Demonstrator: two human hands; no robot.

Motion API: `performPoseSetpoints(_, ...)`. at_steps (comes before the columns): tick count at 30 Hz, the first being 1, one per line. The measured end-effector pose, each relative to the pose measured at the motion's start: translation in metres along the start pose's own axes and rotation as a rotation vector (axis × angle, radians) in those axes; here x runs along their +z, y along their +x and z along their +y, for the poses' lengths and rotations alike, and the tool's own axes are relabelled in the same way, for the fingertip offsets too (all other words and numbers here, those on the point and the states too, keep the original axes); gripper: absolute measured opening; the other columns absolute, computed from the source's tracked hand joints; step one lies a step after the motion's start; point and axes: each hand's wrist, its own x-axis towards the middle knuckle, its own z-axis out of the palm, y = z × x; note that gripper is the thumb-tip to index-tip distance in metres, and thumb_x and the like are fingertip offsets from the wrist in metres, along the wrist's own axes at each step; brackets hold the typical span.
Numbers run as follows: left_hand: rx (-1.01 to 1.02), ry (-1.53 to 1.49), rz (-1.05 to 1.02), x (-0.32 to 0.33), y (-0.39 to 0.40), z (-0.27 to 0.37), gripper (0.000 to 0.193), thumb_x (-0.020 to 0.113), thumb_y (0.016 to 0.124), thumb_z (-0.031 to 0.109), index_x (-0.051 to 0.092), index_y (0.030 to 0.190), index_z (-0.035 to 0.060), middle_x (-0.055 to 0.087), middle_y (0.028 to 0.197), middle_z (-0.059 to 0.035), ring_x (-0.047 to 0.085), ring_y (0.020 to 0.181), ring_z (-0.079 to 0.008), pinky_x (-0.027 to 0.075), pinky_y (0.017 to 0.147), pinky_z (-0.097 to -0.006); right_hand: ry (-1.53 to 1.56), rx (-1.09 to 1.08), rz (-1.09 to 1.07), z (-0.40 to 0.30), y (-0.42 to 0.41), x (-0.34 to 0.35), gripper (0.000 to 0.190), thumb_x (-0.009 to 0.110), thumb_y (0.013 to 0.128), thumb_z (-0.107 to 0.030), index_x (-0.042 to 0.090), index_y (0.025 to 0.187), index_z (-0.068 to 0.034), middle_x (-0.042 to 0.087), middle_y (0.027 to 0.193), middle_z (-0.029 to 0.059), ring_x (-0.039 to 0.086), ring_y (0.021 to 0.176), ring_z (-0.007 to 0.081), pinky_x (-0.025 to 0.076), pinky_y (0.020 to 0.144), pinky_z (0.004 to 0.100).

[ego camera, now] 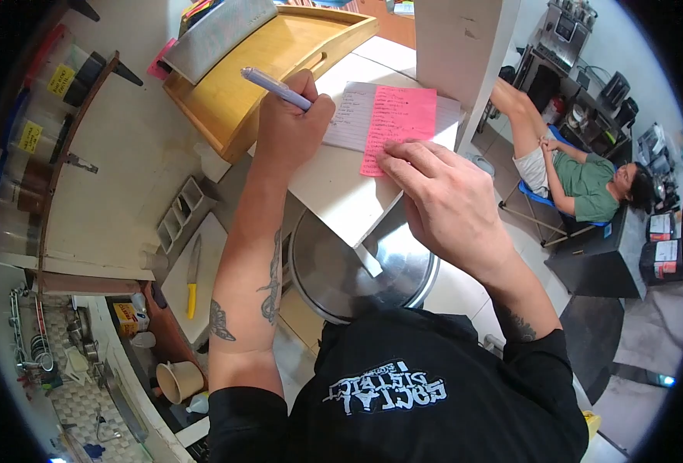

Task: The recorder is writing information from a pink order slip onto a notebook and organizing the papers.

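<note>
My left hand (295, 124) is closed around a pale purple pen (275, 87), its tip hidden behind the fingers, at the left edge of a lined notebook (347, 124). A long pink paper (402, 116) with handwriting lies across the notebook. The fingertips of my right hand (445, 191) rest on the lower part of this paper, the thumb tucked below and partly hidden. Notebook and paper lie on a white tabletop (347, 202), whose corner points towards me.
Behind my left hand stands a wooden tray (272, 52) with a grey metallic panel (220, 40) on it. Beneath the tabletop corner is a round metal lid (318, 272). A yellow-handled knife (192, 278) lies on a white cutting board (179, 295). A person (590, 185) sits on a blue chair at right.
</note>
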Motion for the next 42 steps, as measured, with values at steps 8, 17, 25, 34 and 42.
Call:
performPoseSetpoints(8, 0.023, 0.022, -0.002, 0.000, 0.001, 0.001, 0.025, 0.066, 0.088, 0.007, 0.047, 0.072, 0.0085, 0.047, 0.062, 0.0042, 0.046, 0.057, -0.0034, 0.038, 0.052, -0.0250, -0.005, 0.004, 0.003, 0.000, 0.000, 0.001, 0.040, 0.068, 0.075, 0.003, 0.071, 0.114, -0.004, 0.071, 0.116, 0.0088, 0.070, 0.107, 0.0268, 0.058, 0.088, 0.0380)
performPoseSetpoints(17, 0.009, -0.071, -0.013, 0.001, 0.001, -0.007, 0.026, 0.066, 0.090, 0.006, 0.047, 0.073, 0.0092, 0.046, 0.062, 0.0055, 0.044, 0.056, -0.0022, 0.036, 0.049, -0.0239, 0.001, 0.005, -0.001, -0.001, 0.000, 0.000, 0.038, 0.067, 0.076, 0.003, 0.071, 0.113, -0.004, 0.071, 0.116, 0.0088, 0.070, 0.108, 0.0264, 0.058, 0.088, 0.0378)
performPoseSetpoints(25, -0.009, -0.044, -0.012, 0.002, 0.001, -0.007, 0.026, 0.066, 0.090, 0.006, 0.047, 0.073, 0.0085, 0.047, 0.061, 0.0051, 0.046, 0.055, -0.0024, 0.037, 0.049, -0.0243, -0.003, 0.001, 0.001, -0.001, 0.000, 0.000, 0.038, 0.068, 0.076, 0.003, 0.071, 0.113, -0.004, 0.071, 0.117, 0.0090, 0.070, 0.108, 0.0277, 0.058, 0.089, 0.0383)
performPoseSetpoints(34, 0.030, 0.007, -0.011, 0.001, 0.001, -0.007, 0.027, 0.067, 0.091, 0.007, 0.047, 0.073, 0.0082, 0.049, 0.061, 0.0042, 0.047, 0.055, -0.0030, 0.039, 0.049, -0.0249, 0.008, 0.016, -0.016, -0.002, 0.000, -0.001, 0.039, 0.067, 0.075, 0.003, 0.071, 0.113, -0.003, 0.071, 0.117, 0.0091, 0.070, 0.108, 0.0271, 0.058, 0.089, 0.0380)
performPoseSetpoints(42, 0.018, -0.041, -0.023, 0.003, 0.001, -0.009, 0.028, 0.067, 0.092, 0.007, 0.047, 0.074, 0.0090, 0.049, 0.060, 0.0041, 0.047, 0.053, -0.0030, 0.038, 0.047, -0.0238, 0.002, 0.011, -0.007, -0.002, 0.000, 0.001, 0.039, 0.067, 0.075, 0.003, 0.071, 0.113, -0.003, 0.071, 0.116, 0.0086, 0.070, 0.108, 0.0270, 0.058, 0.090, 0.0378)
